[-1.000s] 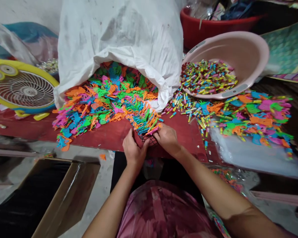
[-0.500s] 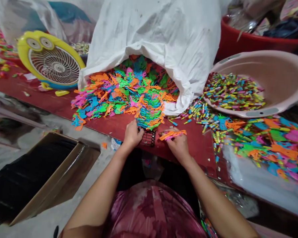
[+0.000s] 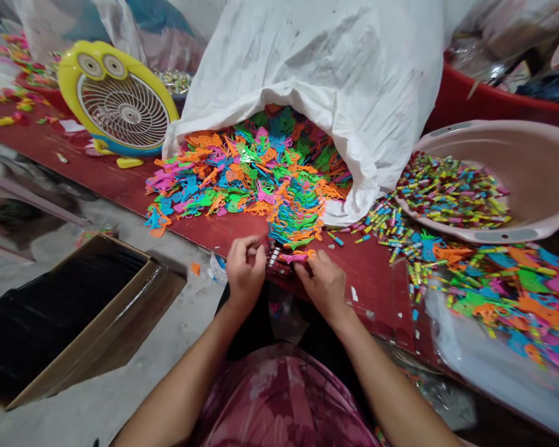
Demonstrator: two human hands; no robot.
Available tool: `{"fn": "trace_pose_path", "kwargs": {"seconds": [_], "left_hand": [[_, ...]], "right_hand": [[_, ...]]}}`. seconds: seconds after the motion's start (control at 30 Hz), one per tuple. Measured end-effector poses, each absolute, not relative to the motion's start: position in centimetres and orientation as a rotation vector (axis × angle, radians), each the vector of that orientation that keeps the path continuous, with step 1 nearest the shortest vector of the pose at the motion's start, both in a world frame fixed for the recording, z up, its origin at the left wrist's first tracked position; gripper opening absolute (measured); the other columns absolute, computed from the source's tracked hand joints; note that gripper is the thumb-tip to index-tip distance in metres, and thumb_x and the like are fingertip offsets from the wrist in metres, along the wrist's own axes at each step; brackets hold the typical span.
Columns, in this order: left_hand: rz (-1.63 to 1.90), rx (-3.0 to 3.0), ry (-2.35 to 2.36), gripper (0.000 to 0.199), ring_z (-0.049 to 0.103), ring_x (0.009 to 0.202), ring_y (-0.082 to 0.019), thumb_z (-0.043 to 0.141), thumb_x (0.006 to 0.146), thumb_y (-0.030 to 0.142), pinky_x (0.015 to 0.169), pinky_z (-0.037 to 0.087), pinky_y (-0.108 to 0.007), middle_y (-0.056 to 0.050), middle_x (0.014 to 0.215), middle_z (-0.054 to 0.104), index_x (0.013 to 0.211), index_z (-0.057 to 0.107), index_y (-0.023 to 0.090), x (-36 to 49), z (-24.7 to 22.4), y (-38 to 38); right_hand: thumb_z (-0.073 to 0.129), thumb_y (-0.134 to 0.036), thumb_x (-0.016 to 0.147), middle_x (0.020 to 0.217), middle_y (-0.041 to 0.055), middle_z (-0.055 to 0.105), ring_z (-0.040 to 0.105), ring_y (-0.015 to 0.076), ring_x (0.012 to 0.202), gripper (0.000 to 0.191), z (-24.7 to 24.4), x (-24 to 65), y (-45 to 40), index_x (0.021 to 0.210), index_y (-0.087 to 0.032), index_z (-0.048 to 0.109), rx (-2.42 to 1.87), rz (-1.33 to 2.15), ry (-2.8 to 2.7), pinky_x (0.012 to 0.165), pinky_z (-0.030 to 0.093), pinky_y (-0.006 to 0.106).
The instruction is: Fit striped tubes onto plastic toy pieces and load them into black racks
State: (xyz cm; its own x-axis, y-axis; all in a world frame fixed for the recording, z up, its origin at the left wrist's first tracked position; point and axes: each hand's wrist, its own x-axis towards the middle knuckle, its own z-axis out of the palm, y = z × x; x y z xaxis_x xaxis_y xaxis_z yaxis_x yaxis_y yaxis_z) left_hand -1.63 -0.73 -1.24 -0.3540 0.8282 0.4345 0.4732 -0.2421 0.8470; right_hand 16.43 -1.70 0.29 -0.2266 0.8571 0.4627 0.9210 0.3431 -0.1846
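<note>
**Partner:** What do I see in your left hand?

**Me:** From here, my feed shows the left hand (image 3: 245, 270) curled almost closed, fingertips gathered together. It sits just beside a black wire grid (image 3: 276, 263), and I cannot tell whether it has hold of anything.

**Partner:** And the right hand?

**Me:** The right hand (image 3: 324, 287) is pinched nearly shut on a thin pink plastic piece (image 3: 294, 257), which lies across the grid's right side.

**Partner:** Where are the other pieces?

**Me:** A leaning stack of flat multicoloured plastic pieces (image 3: 297, 223) rises from the grid, on a red-painted wooden table (image 3: 370, 298). Behind it, more pieces spill from a white woven sack (image 3: 317, 62).

**Partner:** Anything to the right?

**Me:** A pale pink plastic basin (image 3: 538, 164) lies tilted, holding small multicoloured plastic tubes (image 3: 451, 192). Further pieces and tubes lie across a clear plastic sheet (image 3: 484, 366) in front of it. On the left, there's a yellow cartoon-faced fan (image 3: 116, 99).
</note>
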Motion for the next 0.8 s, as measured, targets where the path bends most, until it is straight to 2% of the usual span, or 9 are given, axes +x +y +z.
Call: {"fn": "trace_pose_path", "kwargs": {"seconds": [0.1,0.3,0.47,0.63,0.8], "left_hand": [[1.630,1.758,1.596,0.009,0.058,0.075,-0.014,0.059,0.090,0.027,0.073,0.048,-0.027,-0.001,0.082,0.064,0.094,0.065,0.021,-0.1,-1.0,-4.0],[1.493,1.759,1.592,0.024,0.062,0.082,-0.016,0.063,0.091,0.033,0.077,0.048,-0.029,-0.004,0.088,0.069,0.110,0.067,0.020,3.3,-1.9,-4.6],[1.467,1.680,1.661,0.019,0.062,0.078,-0.015,0.062,0.091,0.034,0.074,0.048,-0.027,-0.003,0.084,0.067,0.098,0.070,0.019,3.6,-1.7,-3.4],[1.528,1.535,1.644,0.017,0.062,0.075,-0.013,0.066,0.087,0.034,0.072,0.050,-0.025,-0.002,0.083,0.066,0.090,0.071,0.018,3.2,-1.1,-2.7],[1.596,1.362,1.640,0.022,0.063,0.075,-0.013,0.071,0.082,0.038,0.074,0.052,-0.025,-0.002,0.083,0.068,0.087,0.072,0.017,3.9,-1.4,-2.5]], "right_hand": [[0.053,-0.037,0.097,0.074,0.0026,0.056,0.050,0.0155,0.065,0.029,0.3,16.2,-1.7,0.075,-0.020,0.061,-1.575,-0.176,-2.122,0.060,0.030,0.028],[0.048,-0.036,0.100,0.081,0.0042,0.060,0.054,0.0161,0.072,0.029,-0.2,15.6,-1.9,0.080,-0.019,0.062,-1.572,-0.074,-2.087,0.063,0.031,0.027],[0.045,-0.028,0.100,0.082,0.0045,0.060,0.055,0.0175,0.074,0.026,0.0,15.6,-1.9,0.083,-0.018,0.062,-1.540,0.033,-2.140,0.064,0.033,0.027],[0.049,-0.018,0.097,0.095,0.0059,0.063,0.056,0.0196,0.089,0.016,0.7,17.9,-3.0,0.104,-0.017,0.063,-1.443,0.204,-2.188,0.078,0.040,0.029],[0.058,-0.017,0.091,0.113,0.0081,0.063,0.053,0.0242,0.105,0.018,0.5,19.4,-4.6,0.108,-0.019,0.064,-1.402,0.180,-2.279,0.091,0.040,0.037]]}}
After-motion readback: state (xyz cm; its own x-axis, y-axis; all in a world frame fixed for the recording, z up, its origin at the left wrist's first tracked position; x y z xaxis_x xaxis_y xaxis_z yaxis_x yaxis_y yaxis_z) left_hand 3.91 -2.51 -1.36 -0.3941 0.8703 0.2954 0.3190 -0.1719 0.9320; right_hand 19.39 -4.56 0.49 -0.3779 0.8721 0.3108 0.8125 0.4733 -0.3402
